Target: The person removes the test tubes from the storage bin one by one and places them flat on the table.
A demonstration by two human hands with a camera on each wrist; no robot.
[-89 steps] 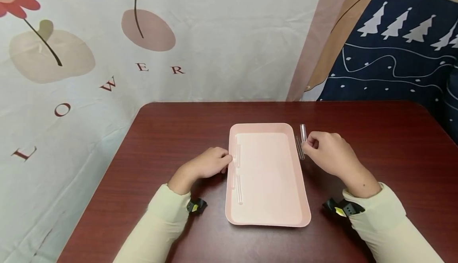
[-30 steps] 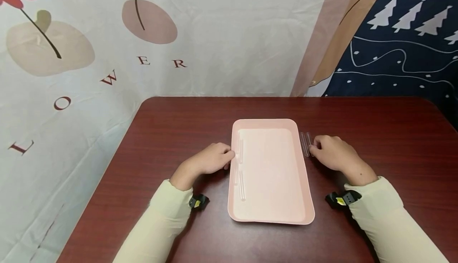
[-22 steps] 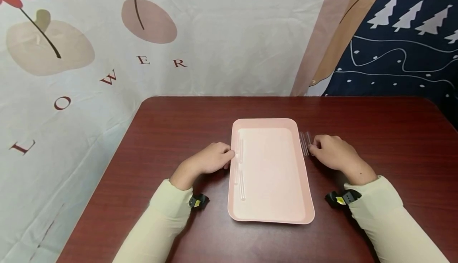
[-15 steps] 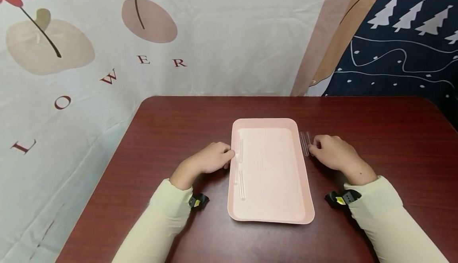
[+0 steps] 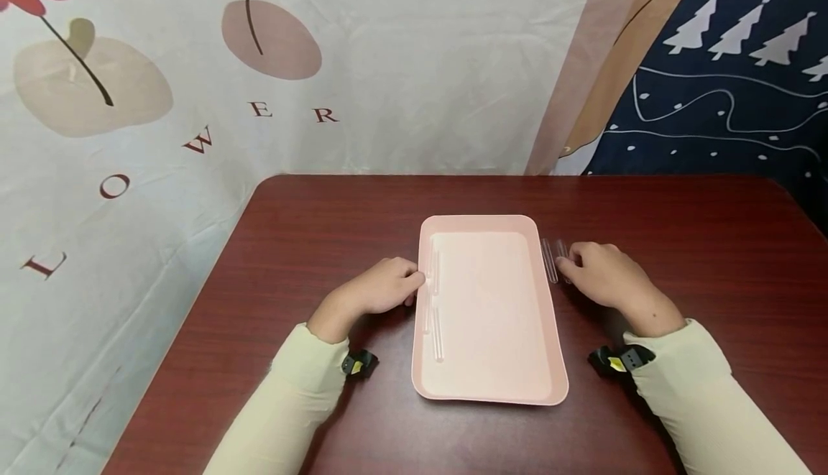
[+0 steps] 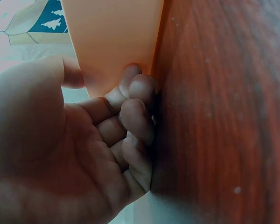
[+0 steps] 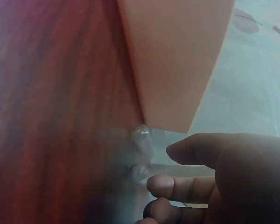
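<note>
Since three seconds ago, the outer tube has come down from the right hand to lie on the table, beside the inner tube, right of the tray. The right thumb and forefinger stand a narrow gap apart over the outer tube; whether they touch it, I cannot tell. The left hand grips the tray's left edge, thumb at the rim, fingers curled against the outside. Setting down the outer tube looks all but done; lifting the hand away is left. A far tube and near tube lie along the tray's left side; whether they are left to handle, the pictures do not show.
</note>
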